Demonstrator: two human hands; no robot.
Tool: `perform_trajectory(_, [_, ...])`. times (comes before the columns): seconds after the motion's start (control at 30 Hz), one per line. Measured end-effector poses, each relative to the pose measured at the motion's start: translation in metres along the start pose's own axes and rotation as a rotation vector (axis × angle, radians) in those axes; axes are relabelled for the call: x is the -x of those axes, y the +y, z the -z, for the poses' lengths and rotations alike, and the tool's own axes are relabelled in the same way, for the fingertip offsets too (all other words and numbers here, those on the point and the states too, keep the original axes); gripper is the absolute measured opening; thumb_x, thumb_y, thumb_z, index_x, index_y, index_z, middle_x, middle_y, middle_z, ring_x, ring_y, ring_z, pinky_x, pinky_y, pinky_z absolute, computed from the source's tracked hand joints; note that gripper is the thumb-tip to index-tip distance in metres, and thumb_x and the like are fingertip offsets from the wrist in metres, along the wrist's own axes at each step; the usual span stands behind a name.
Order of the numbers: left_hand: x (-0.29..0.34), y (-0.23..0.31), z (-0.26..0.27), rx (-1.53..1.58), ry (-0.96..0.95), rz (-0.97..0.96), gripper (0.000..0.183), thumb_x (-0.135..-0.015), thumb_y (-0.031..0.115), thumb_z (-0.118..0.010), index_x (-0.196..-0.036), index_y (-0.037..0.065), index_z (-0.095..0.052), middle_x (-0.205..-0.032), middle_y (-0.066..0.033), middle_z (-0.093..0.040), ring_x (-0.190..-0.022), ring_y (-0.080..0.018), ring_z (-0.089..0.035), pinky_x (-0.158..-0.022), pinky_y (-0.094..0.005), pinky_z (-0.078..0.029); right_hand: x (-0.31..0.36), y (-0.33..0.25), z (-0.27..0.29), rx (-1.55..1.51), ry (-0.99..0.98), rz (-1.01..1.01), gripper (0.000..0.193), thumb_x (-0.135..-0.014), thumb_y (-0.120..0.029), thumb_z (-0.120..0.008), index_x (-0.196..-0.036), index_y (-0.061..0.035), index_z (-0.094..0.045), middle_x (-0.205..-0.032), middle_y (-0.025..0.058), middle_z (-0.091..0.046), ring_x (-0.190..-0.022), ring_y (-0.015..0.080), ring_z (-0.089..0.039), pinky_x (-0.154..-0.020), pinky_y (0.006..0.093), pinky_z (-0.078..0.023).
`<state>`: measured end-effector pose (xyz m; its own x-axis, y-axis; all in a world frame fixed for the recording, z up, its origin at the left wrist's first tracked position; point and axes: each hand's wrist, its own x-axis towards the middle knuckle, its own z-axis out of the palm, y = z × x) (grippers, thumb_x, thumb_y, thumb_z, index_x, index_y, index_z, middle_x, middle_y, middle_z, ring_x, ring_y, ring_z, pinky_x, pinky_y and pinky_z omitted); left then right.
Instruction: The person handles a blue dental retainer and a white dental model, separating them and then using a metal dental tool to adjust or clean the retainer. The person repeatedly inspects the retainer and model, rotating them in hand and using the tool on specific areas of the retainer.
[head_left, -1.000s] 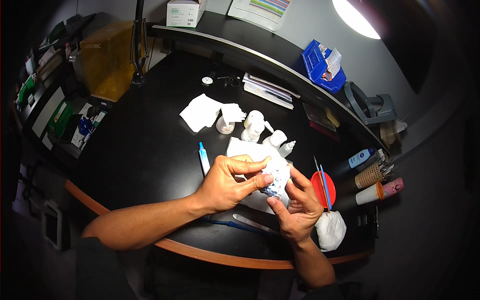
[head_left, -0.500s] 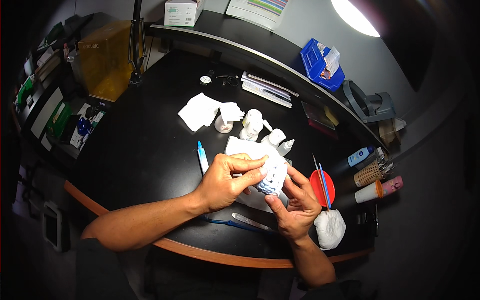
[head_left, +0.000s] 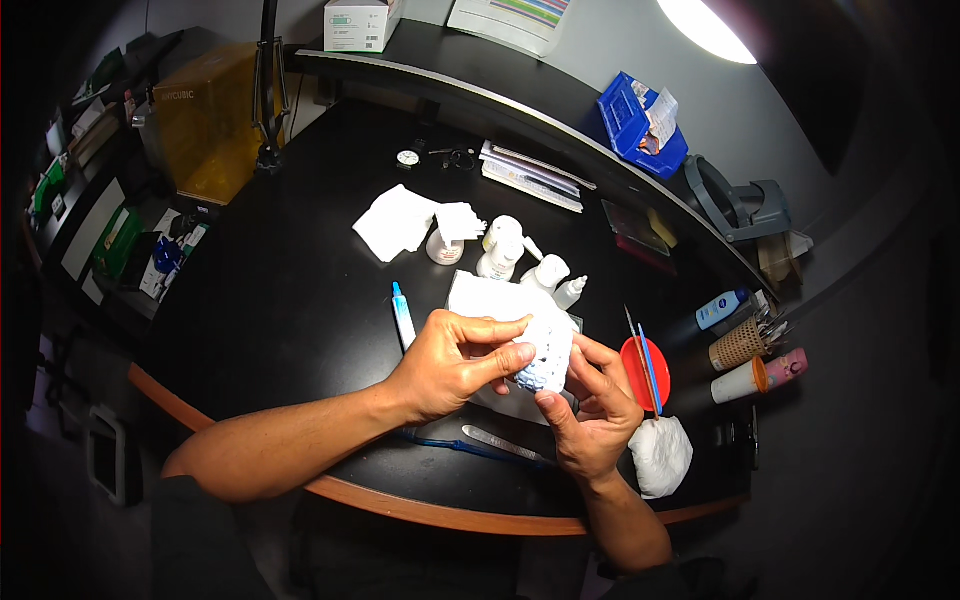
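Above the front middle of the desk, both hands hold up a small white dental model (head_left: 548, 372) with pale blue, tooth-like bumps along its lower end. My left hand (head_left: 448, 368) pinches its left side between thumb and fingers. On the other side, my right hand (head_left: 596, 412) steadies it with thumb below and fingers along the right edge. Under the hands lies a white sheet (head_left: 485, 292), partly hidden. A blue-and-white tube (head_left: 402, 312) is just left of the sheet. Nearer the desk edge rest a slim silvery tool (head_left: 500, 441) and a blue handle (head_left: 450, 442).
Several white bottles (head_left: 500, 255) stand behind the sheet, beside white tissues (head_left: 395, 222). To the right are a red dish (head_left: 632, 362) with thin sticks across it and a white lump (head_left: 660, 460). A woven cup (head_left: 735, 345) holds tools. A bright lamp (head_left: 710, 30) hangs above.
The dental model has tilted slightly in my fingers, and its blue end shows less. Both hands keep nearly the same grip and place.
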<state>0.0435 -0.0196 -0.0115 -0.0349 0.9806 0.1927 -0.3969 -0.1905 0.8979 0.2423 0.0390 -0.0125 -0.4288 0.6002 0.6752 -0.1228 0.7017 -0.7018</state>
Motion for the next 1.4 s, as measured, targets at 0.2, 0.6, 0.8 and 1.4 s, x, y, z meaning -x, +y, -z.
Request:
perform_trajectory(0.2, [-0.0003,0.0021,-0.0012,0.018,0.012,-0.001,0.038,-0.096,0.014,-0.075,-0.129,-0.004,-0.067,-0.109,-0.0127,-0.074,-0.085,-0.0093,-0.067,-0.066,-0.0227,-0.058,-0.0007,-0.0012,-0.0009,0.013,0.003,-0.011,0.048,-0.078,-0.006,-0.089,-0.122,0.0023,-0.07,-0.129,0.0246,-0.062,-0.115,0.0299,-0.068,-0.093,0.0375,-0.061])
perform_trajectory(0.6, [0.0013,0.0034,0.0035,-0.067,-0.017,-0.045,0.044,-0.092,0.011,-0.079,-0.132,-0.001,-0.066,-0.099,-0.0069,-0.067,-0.081,-0.0094,-0.063,-0.07,-0.0239,-0.055,0.0028,0.0052,-0.0012,-0.158,-0.008,0.002,0.051,-0.08,0.006,-0.083,-0.128,0.0024,-0.066,-0.14,0.0301,-0.055,-0.134,0.0365,-0.055,-0.11,0.0431,-0.05])
perform_trajectory(0.8, [0.0001,0.0005,0.0023,-0.029,-0.019,-0.061,0.042,-0.089,0.004,-0.081,-0.129,0.003,-0.069,-0.098,-0.0061,-0.067,-0.082,-0.0089,-0.062,-0.07,-0.0237,-0.053,0.0033,0.0028,-0.0011,-0.184,0.0,-0.013,0.046,-0.082,0.01,-0.079,-0.125,0.0063,-0.064,-0.142,0.0317,-0.053,-0.136,0.037,-0.053,-0.114,0.045,-0.046])
perform_trajectory(1.4, [-0.0001,-0.0002,0.0011,-0.125,-0.051,-0.184,0.041,-0.091,0.003,-0.078,-0.131,0.002,-0.068,-0.098,-0.0053,-0.067,-0.082,-0.0072,-0.062,-0.069,-0.0215,-0.052,0.0018,0.0055,0.0005,-0.155,0.005,0.026,0.044,-0.078,0.011,-0.082,-0.118,0.0068,-0.064,-0.139,0.0319,-0.055,-0.135,0.0368,-0.054,-0.113,0.0455,-0.046])
